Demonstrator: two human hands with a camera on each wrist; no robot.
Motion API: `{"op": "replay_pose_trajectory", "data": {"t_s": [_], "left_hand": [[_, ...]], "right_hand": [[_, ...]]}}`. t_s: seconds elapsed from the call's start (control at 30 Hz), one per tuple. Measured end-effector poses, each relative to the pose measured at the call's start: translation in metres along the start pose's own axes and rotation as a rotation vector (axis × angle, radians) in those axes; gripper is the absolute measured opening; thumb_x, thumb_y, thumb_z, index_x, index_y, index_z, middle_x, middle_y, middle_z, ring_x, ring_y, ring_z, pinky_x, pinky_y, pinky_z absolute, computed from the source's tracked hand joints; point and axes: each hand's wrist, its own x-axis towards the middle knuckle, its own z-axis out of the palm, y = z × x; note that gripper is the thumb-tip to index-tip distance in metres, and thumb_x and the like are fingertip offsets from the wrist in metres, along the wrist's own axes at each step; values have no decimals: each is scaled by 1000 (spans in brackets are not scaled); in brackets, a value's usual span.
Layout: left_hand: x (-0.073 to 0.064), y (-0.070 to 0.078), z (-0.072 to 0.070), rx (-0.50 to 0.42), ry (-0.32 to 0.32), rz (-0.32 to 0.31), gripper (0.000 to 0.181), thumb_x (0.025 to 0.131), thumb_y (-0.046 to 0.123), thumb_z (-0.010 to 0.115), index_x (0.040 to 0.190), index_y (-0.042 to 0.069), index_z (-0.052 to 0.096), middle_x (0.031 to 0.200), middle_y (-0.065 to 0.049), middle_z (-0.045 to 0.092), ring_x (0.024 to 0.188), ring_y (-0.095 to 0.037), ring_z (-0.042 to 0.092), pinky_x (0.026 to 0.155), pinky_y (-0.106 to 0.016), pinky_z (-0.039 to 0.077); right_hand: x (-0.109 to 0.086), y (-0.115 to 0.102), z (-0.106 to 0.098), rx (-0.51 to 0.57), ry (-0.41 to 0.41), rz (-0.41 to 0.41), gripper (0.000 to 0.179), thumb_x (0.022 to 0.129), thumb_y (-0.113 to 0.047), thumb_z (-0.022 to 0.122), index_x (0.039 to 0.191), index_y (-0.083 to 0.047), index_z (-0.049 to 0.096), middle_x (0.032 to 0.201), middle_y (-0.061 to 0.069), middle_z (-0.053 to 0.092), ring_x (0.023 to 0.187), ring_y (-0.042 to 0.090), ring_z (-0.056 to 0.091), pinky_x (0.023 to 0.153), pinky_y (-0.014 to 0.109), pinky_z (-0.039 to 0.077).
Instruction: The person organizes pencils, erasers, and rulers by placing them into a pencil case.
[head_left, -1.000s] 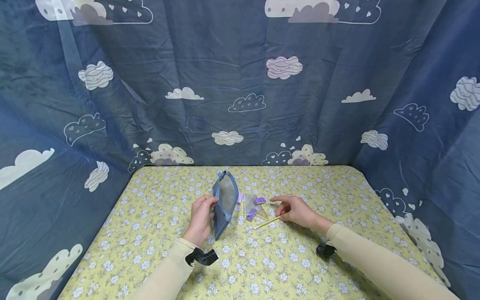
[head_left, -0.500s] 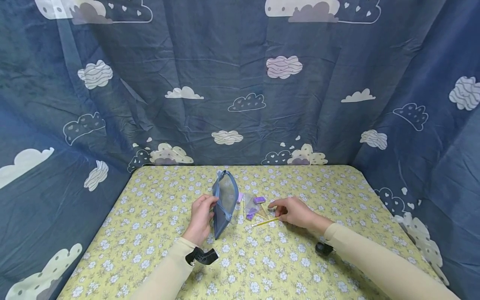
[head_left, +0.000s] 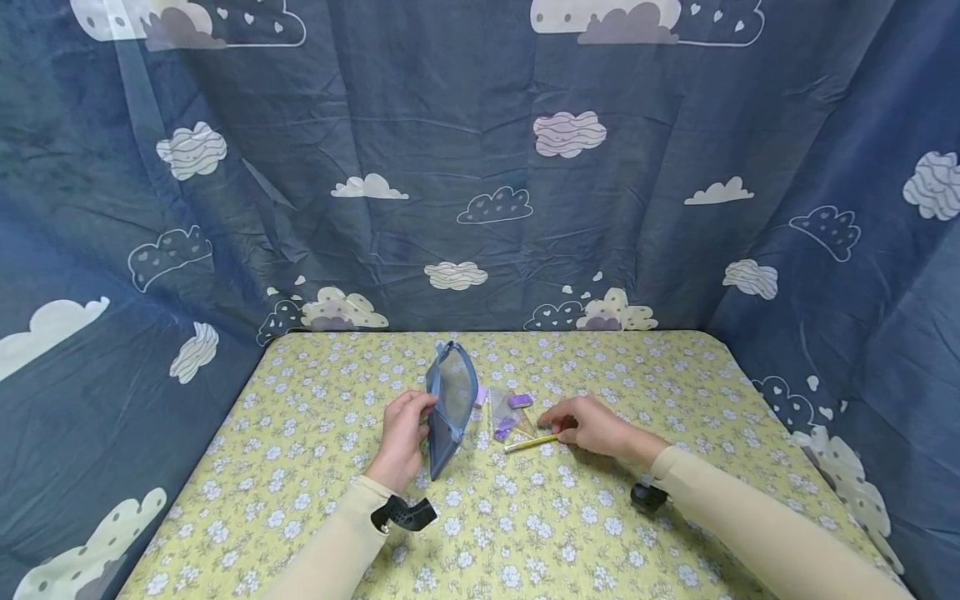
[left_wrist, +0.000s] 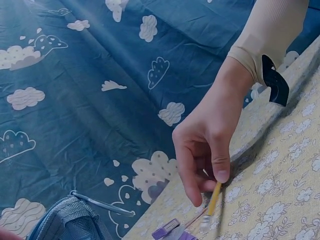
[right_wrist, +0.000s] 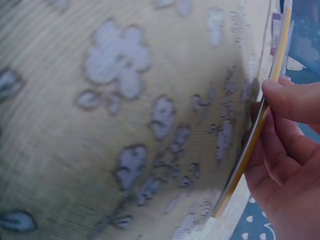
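Note:
My left hand [head_left: 403, 436] grips the near side of a blue zip pouch [head_left: 447, 442] with mesh walls. The pouch stands on edge, its zipped mouth spread apart; the top of the pouch [left_wrist: 67, 220] also shows in the left wrist view. Between thumb and fingers, my right hand [head_left: 592, 429] pinches a yellow pencil [head_left: 531, 443] just over the cloth. Its metal-banded end points left, toward the pouch. In the right wrist view the pencil [right_wrist: 255, 131] runs past my thumb at a slant.
Between the hands lie a small purple block [head_left: 520, 401], a clear triangular sheet [head_left: 498, 406], a purple piece [head_left: 502, 434] and a lilac item [head_left: 481, 395] partly behind the pouch. A floral yellow cloth [head_left: 315, 375] covers the table; cloud-printed blue curtains [head_left: 405, 233] enclose it.
My right hand has shifted slightly, and the pencil's left end has moved a little left and up. The left hand and the pouch have stayed put.

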Motion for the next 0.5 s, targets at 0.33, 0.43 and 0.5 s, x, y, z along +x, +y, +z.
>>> {"op": "replay_pose_trajectory", "data": {"t_s": [0.33, 0.43, 0.5], "left_hand": [[1, 1, 1, -5, 9, -1, 15, 91, 7, 67, 79, 7, 59, 91, -3, 59, 90, -23, 55, 87, -41, 41], [1, -1, 1, -3, 14, -1, 14, 90, 7, 67, 79, 7, 59, 90, -3, 59, 91, -24, 54, 87, -42, 40], [2, -2, 1, -3, 19, 0, 14, 90, 7, 67, 78, 7, 59, 89, -3, 60, 90, -24, 55, 87, -42, 40]], "right_hand": [[-3, -5, -11, 57, -40, -12, 29, 96, 6, 59, 119, -7, 72, 107, 9, 67, 87, 25, 61, 69, 36, 52], [-3, -6, -12, 136, -59, 17, 30, 97, 6, 57, 123, -4, 69, 111, 13, 66, 90, 29, 62, 73, 40, 54], [-4, -7, -13, 198, -60, 48, 30, 98, 6, 56, 125, -1, 66, 110, 17, 65, 91, 32, 64, 75, 41, 55]]}}
